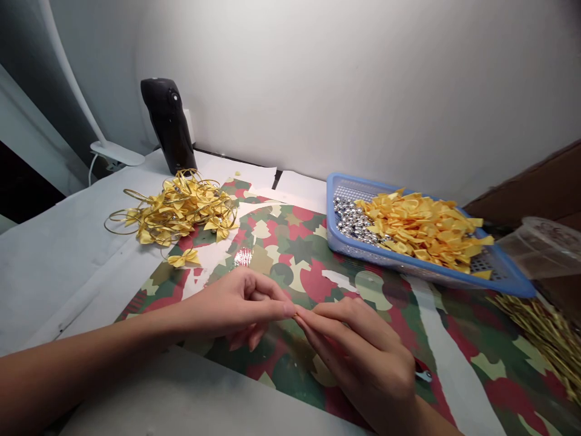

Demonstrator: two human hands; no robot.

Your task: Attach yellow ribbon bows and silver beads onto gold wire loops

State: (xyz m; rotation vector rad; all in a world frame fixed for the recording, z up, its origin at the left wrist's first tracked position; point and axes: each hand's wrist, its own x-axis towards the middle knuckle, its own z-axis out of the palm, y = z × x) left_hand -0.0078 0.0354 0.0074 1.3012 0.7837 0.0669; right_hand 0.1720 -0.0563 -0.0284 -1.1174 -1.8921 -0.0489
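My left hand [254,303] and my right hand [358,339] meet over the patterned sheet [295,242], thumbs and fingertips pinched together. Whatever sits between the fingertips is too small and too covered to name. To the left lies a heap of yellow ribbon bows [177,206] tangled with gold wire loops [124,221]. One loose yellow bow [184,258] rests on the sheet nearer to my left hand. Beyond my right hand stands a blue plastic basket [333,242] with silver beads [351,221] at its left end and many yellow bows [417,227].
A black bottle [170,127] stands by the wall, next to a white lamp base [117,153]. At the right are a clear plastic cup [544,245] and a bundle of gold wires [544,339]. Some small metal-ended object [424,375] is partly hidden by my right hand.
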